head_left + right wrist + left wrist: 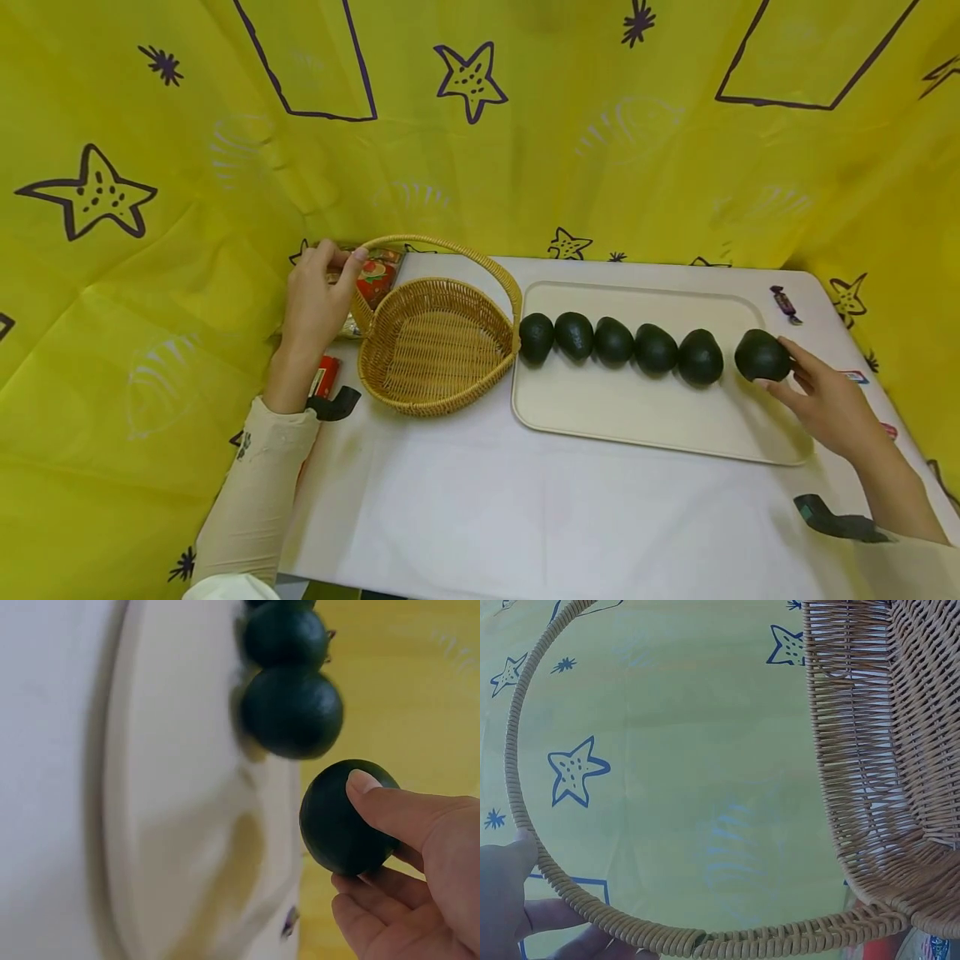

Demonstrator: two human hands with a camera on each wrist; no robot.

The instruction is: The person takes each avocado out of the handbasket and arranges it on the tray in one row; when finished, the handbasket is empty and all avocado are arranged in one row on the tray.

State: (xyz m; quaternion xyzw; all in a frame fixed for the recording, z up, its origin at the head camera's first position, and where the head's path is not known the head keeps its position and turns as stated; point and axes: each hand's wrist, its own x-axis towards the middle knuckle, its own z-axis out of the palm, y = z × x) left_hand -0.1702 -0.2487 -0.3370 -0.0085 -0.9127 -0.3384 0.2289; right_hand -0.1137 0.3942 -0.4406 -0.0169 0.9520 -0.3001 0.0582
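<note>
My left hand (318,292) grips the handle (450,243) of a wicker basket (435,408) on its left side; in the left wrist view the thumb and fingers wrap the woven handle (622,922). Nothing lies inside the basket. In my right hand (832,408) is a dark green avocado (762,356), pinched between thumb and fingers over the right part of a cream tray (622,417). The right wrist view shows this avocado (341,825) held above the tray's surface, casting a shadow. Several more avocados (655,349) line up in a row across the tray, left of the held one.
Behind the left hand are food packets (378,279) and a red package (325,377). A wrapped candy (784,304) lies beyond the tray's right end. White cloth covers the table (465,500), and a yellow patterned curtain (525,167) surrounds its back and sides.
</note>
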